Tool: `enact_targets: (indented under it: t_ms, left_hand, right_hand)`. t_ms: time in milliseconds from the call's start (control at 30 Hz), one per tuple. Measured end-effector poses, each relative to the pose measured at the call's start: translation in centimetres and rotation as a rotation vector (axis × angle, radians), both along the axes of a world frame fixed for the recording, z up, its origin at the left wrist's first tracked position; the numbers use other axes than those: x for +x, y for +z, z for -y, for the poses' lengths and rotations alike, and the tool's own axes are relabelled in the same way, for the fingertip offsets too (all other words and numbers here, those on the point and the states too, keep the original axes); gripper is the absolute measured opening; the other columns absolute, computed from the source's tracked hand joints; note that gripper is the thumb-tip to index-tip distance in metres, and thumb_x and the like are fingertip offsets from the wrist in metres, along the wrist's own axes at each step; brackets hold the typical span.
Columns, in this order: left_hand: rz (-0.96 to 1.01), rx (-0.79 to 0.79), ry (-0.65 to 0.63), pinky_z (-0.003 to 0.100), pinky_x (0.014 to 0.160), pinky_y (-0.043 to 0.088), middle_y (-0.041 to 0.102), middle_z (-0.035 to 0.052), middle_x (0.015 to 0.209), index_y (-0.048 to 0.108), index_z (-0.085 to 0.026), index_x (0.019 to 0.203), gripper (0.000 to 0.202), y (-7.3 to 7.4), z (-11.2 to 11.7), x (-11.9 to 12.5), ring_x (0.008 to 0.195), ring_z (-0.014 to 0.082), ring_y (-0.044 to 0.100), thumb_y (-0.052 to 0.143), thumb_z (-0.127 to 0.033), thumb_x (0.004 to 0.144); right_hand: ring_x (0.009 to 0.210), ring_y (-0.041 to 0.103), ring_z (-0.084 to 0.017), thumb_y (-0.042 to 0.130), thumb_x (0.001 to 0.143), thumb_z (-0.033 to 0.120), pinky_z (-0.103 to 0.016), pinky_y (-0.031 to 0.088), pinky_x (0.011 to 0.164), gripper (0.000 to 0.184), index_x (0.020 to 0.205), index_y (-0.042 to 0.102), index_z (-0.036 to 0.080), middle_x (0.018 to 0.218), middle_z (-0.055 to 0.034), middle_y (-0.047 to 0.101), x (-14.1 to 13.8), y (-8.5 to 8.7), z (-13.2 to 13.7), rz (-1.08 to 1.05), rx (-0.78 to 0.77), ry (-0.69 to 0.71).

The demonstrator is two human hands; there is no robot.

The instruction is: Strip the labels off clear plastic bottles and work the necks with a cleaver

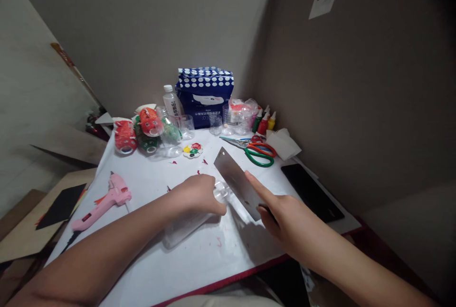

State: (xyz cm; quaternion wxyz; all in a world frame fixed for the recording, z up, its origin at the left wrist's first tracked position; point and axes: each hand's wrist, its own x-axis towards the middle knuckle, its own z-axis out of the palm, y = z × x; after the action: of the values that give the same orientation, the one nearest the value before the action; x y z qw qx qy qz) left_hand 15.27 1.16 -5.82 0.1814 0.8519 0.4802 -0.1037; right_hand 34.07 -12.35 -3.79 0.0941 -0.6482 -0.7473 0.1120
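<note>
A clear plastic bottle (185, 228) lies on its side on the white-covered table (149, 269). My left hand (201, 193) is wrapped over it close to its neck end, which points right. In my right hand (285, 217) is a cleaver (237, 183), gripped by the handle with the index finger stretched along the blade. The broad metal blade is tilted and appears just right of the bottle's neck; whether it touches the bottle I cannot tell. Part of the bottle is hidden beneath my left hand and forearm.
A pink glue gun (116, 193) lies left. Behind are red and green painted bottle figures (149, 122), a paint palette (193, 150), a blue bag (206, 100) and cut clear bottles. Scissors (260, 154), paint bottles (262, 122), tissues (284, 143) and a black phone-like slab (311, 193) are right.
</note>
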Motion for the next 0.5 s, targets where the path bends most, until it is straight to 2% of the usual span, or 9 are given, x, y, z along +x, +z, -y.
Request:
enact_targets:
  t_ms: [300, 500]
  left_hand:
    - [0.007, 0.011, 0.001, 0.028, 0.047, 0.037, 0.066, 0.0054, 0.077, 0.062, -0.021, 0.08, 0.05, 0.0, 0.0, 0.0, 0.067, 0.0218, 0.06, 0.062, -0.061, 0.049]
    - [-0.037, 0.047, -0.027, 0.029, 0.05, 0.038, 0.067, 0.0083, 0.08, 0.064, -0.019, 0.083, 0.054, 0.4, 0.5, 0.4, 0.07, 0.025, 0.061, 0.06, -0.062, 0.049]
  right_hand:
    - [0.048, 0.046, -0.015, 0.04, 0.083, 0.01, -0.024, 0.026, 0.05, 0.076, 0.15, 0.005, 0.019, 0.06, -0.0006, 0.058, 0.1, 0.1, 0.3, 0.012, -0.054, -0.008]
    - [0.049, 0.048, -0.015, 0.042, 0.08, 0.008, -0.023, 0.024, 0.048, 0.082, 0.15, 0.001, 0.019, 0.063, -0.0034, 0.062, -0.8, 1.5, -1.6, 0.131, -0.107, 0.014]
